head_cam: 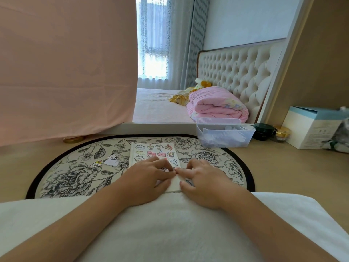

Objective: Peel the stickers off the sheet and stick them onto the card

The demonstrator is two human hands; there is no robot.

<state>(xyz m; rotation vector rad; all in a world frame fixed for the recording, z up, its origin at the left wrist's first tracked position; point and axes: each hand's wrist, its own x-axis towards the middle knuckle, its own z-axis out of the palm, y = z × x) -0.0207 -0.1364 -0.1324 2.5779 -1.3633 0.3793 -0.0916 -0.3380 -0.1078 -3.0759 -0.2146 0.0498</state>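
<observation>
A thick white card [151, 151] lies on the floral mat [71, 176], and several cartoon stickers cover its far half. My left hand [149, 178] rests on the near half with fingers curled, pinching a small sticker [164, 169] against the card. My right hand [200, 180] lies beside it. Its forefinger reaches left and touches the card where it meets my left fingertips, while its thumb rests apart at the card's near right edge. Two loose cut-out stickers, a white dog [113, 160] and a small yellow-red one [97, 163], lie on the mat to the left of the card.
A white towel [170, 224] covers the desk's near edge under my forearms. A clear plastic bin [224, 136] stands at the back right, with dark and gold jars [264, 131] and a white-blue box [311, 127] beyond it. Pink cloth [66, 63] hangs at the left. A bed lies behind the desk.
</observation>
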